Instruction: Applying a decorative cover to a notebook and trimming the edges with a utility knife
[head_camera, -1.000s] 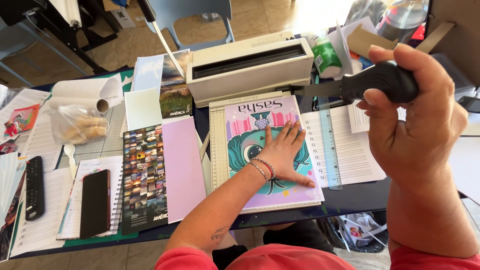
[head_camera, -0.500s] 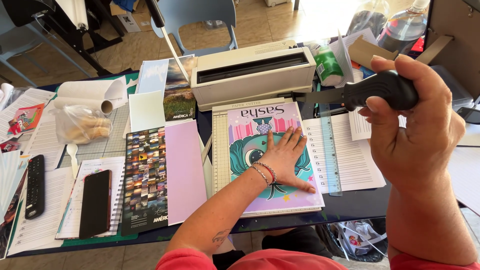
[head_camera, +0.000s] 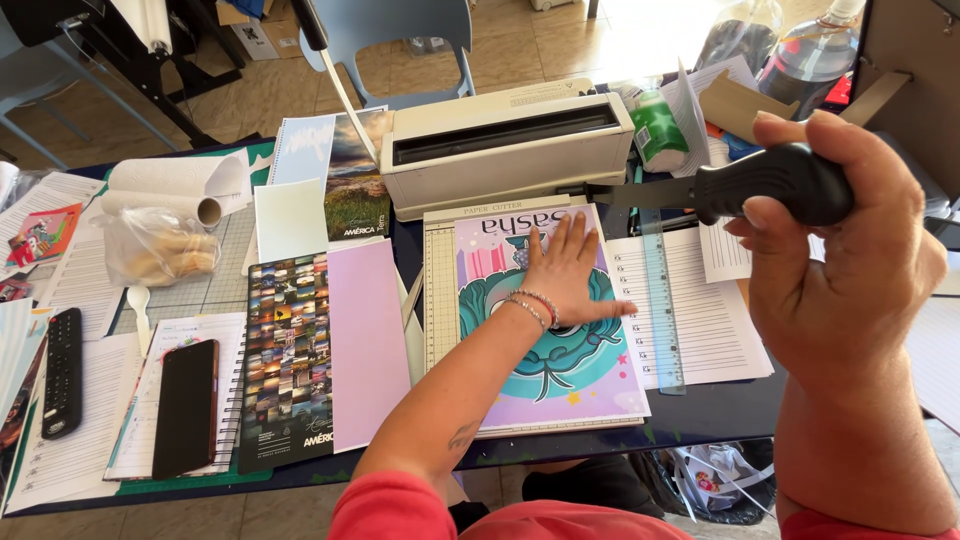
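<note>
The far end of the cutter arm is lost behind the cream binding machine (head_camera: 505, 140), and the right forearm is cut off by the lower frame edge. What lies under the printed cover sheet (head_camera: 560, 350) cannot be made out beyond a thin stack edge at its near side.

The left hand (head_camera: 565, 280) is laid flat, fingers spread, on the upper middle of the cover sheet, nothing being gripped; a beaded bracelet is worn at the wrist. The sheet rests on the ruled base of the paper cutter (head_camera: 440, 300), its pink and teal artwork facing up, its title end towards the binding machine.

The right hand (head_camera: 840, 260) is closed around the black handle (head_camera: 775, 185) of the cutter blade, which is held raised, well above and to the right of the sheet.

A translucent blue ruler (head_camera: 660, 300) is seen lying on lined pages just right of the cutter. To the left, a notebook (head_camera: 287, 355) with a mosaic of small photographs is placed beside a plain pink sheet (head_camera: 366, 340). Farther left, a black phone (head_camera: 186, 405) and a black remote control (head_camera: 62, 372) are set on lined paper.
</note>
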